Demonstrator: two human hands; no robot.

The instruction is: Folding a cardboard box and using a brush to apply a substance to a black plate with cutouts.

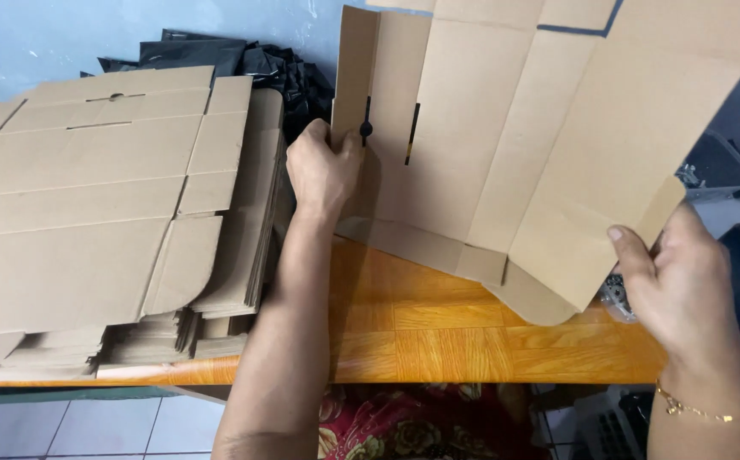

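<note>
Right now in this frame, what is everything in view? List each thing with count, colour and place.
flat die-cut brown cardboard box blank: one, brown, held up above the table, centre to right.
stack of flat brown cardboard blanks: one pile, brown, left on the table.
orange wood-grain table: one, orange, under everything.
black plastic sheeting: one heap, black, behind the stack.
clear plastic tub: one, clear, right edge; contents unclear.
floral red cloth: one, red, below the table edge.
thin gold bracelet: one, gold, right wrist.
left hand: fingers grip the blank's left flap.
right hand: fingers hold the blank's right edge.
</note>
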